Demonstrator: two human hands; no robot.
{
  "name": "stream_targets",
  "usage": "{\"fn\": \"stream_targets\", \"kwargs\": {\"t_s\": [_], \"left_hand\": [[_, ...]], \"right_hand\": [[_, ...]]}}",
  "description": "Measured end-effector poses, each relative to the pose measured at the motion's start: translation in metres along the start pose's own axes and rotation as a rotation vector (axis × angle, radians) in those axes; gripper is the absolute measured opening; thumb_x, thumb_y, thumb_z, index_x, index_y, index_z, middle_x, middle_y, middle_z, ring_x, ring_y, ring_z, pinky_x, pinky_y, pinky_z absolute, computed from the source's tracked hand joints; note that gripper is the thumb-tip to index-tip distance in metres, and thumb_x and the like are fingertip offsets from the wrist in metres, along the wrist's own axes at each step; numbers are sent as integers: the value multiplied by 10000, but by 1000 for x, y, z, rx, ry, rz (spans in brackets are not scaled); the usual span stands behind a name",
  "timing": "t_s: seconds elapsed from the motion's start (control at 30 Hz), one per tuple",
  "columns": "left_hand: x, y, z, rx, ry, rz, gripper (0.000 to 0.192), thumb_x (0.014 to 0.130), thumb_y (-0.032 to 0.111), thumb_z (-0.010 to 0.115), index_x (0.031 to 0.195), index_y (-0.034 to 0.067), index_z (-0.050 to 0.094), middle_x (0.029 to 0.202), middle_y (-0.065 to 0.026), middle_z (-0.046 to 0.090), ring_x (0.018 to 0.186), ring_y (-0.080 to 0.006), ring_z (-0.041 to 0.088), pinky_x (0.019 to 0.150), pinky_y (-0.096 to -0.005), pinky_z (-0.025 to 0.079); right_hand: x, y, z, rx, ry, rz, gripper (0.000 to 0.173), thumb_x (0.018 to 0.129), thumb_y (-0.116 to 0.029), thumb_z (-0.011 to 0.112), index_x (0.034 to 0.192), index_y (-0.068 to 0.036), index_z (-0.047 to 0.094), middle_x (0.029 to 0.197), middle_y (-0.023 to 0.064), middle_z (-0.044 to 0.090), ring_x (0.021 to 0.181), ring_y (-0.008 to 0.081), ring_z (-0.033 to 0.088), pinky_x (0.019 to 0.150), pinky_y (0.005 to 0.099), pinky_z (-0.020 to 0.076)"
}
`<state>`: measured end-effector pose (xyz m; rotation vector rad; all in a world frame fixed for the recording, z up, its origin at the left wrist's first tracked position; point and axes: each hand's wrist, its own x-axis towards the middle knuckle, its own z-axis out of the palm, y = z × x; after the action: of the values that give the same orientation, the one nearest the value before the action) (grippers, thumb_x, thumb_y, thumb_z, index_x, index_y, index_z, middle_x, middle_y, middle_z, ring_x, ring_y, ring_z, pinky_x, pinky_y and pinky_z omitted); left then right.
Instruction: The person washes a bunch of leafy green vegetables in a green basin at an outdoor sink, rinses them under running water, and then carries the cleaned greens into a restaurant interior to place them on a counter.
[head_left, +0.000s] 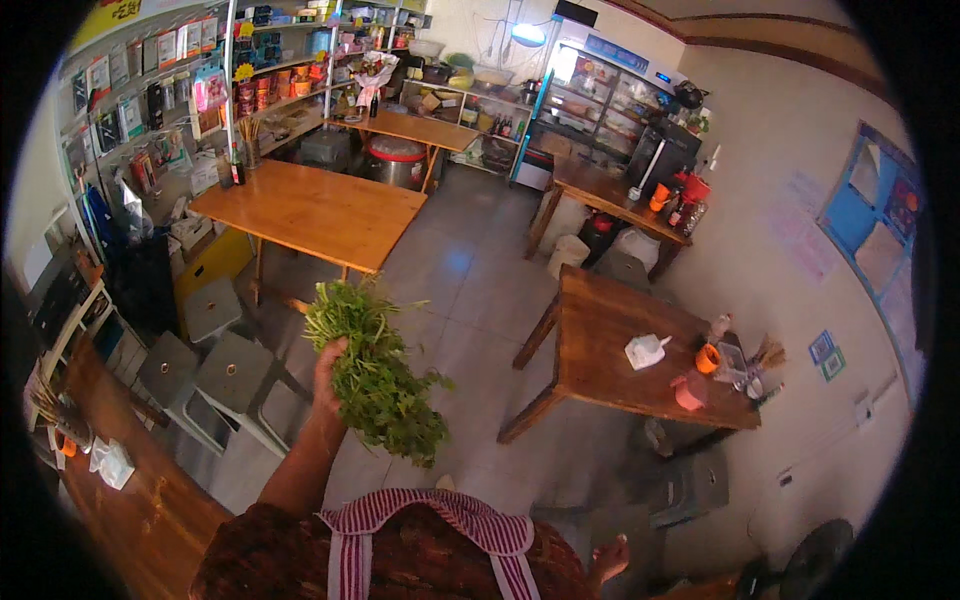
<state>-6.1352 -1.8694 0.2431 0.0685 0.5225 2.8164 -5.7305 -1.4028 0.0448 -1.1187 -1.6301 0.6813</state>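
A large bunch of leafy green herbs (382, 375) is gripped by its stems in my left hand (330, 375), held out in front of my striped apron (427, 510). The stem ends point up and away, while the leaves hang down to the right. My right hand (613, 557) is low at my right side, near the picture's bottom edge, with its fingers partly curled; whether anything small is in it cannot be told. Beyond the herbs stands a light wooden table (322, 210).
Grey stools (232, 371) stand at the left, near a brown wooden table (150, 487). A dark wooden table (622, 322) with containers stands at the right. Stocked shelves (277, 67) line the back left, and a glass-door refrigerator (600, 90) is at the far end. Grey tiled floor (457, 300) runs between the tables.
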Motion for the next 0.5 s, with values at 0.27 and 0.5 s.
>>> {"fn": "stream_targets", "kwargs": {"t_s": [0.27, 0.5], "left_hand": [[104, -1, 7, 135, 123, 223, 374, 860, 333, 598, 1119, 64, 619, 996, -87, 665, 852, -232, 647, 737, -390, 546], [238, 21, -23, 104, 137, 298, 341, 873, 329, 591, 1090, 69, 624, 976, -73, 669, 842, -227, 645, 741, -389, 540]], "right_hand": [[120, -78, 235, 504, -667, 316, 273, 943, -186, 551, 1122, 14, 601, 764, 68, 611, 663, 196, 584, 550, 291, 468], [137, -166, 443, 697, -972, 233, 185, 957, -138, 563, 1084, -7, 589, 799, 84, 602, 643, 162, 577, 543, 274, 473]]}}
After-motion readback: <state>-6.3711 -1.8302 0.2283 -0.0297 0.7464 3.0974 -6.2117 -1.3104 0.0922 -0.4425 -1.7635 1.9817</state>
